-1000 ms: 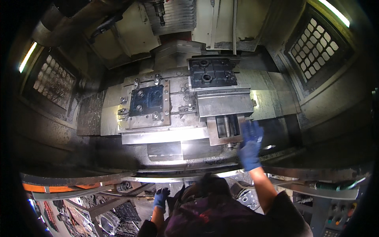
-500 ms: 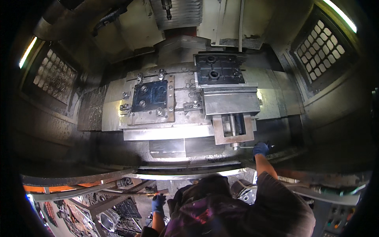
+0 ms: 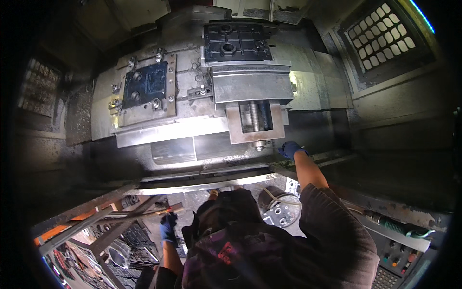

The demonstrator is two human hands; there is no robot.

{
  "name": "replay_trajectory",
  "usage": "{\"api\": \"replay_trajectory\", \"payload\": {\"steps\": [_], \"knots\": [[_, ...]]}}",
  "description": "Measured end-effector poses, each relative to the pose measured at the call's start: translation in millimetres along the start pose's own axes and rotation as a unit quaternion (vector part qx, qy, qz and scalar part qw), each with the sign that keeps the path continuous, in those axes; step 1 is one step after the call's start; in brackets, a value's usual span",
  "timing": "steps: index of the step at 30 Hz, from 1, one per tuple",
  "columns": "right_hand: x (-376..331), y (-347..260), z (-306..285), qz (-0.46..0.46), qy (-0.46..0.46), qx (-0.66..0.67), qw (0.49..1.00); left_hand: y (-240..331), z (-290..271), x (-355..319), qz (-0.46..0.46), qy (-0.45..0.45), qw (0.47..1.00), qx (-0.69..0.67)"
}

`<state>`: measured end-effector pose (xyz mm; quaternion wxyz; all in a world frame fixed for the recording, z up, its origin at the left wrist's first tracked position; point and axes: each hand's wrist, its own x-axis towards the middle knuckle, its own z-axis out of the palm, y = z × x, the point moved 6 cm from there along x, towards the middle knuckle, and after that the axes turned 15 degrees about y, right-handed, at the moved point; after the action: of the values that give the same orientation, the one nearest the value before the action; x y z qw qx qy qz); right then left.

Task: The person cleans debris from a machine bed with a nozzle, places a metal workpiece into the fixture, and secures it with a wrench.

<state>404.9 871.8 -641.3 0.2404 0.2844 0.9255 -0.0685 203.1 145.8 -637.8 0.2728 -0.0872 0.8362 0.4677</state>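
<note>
My right hand (image 3: pixel 290 150), in a blue glove, is closed around a thin metal handle, mostly hidden by the fingers. It is just right of the screw end (image 3: pixel 260 146) of a machine vise (image 3: pixel 252 87). A dark square plate with two round bosses (image 3: pixel 243 44) sits at the vise's far side. My left hand (image 3: pixel 168 227), also gloved in blue, is low at the left, outside the machine. Its fingers look curled beside a narrow orange-and-red item (image 3: pixel 167 210); its kind and the grip are unclear.
Left of the vise, a second dark plate (image 3: pixel 155 85) lies in a bolted fixture with clamps. A metal sill (image 3: pixel 207 182) crosses in front of me. Below it are a bucket with a plate (image 3: pixel 281 212) and racks of parts (image 3: pixel 127 241). A control panel (image 3: pixel 397 260) stands lower right.
The view has shifted, so the machine bed appears higher and farther left. My right hand remains near the vise screw, and the handle now shows less between them. My left hand stays low outside the machine.
</note>
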Motion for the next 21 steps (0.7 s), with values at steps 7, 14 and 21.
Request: {"api": "replay_trajectory", "payload": {"steps": [7, 14, 21], "knots": [[-26, -29, -91, -0.023, -0.057, -0.221, 0.973, 128, 52, -21, -0.029, -0.012, 0.993, -0.114], [-102, -146, -220, -0.134, -0.028, -0.313, 0.940, -176, 13, 60, -0.228, -0.019, 0.973, -0.003], [-127, -114, -213, -0.085, -0.006, -0.194, 0.977, -38, 14, 118, -0.219, -0.007, 0.972, -0.079]]}}
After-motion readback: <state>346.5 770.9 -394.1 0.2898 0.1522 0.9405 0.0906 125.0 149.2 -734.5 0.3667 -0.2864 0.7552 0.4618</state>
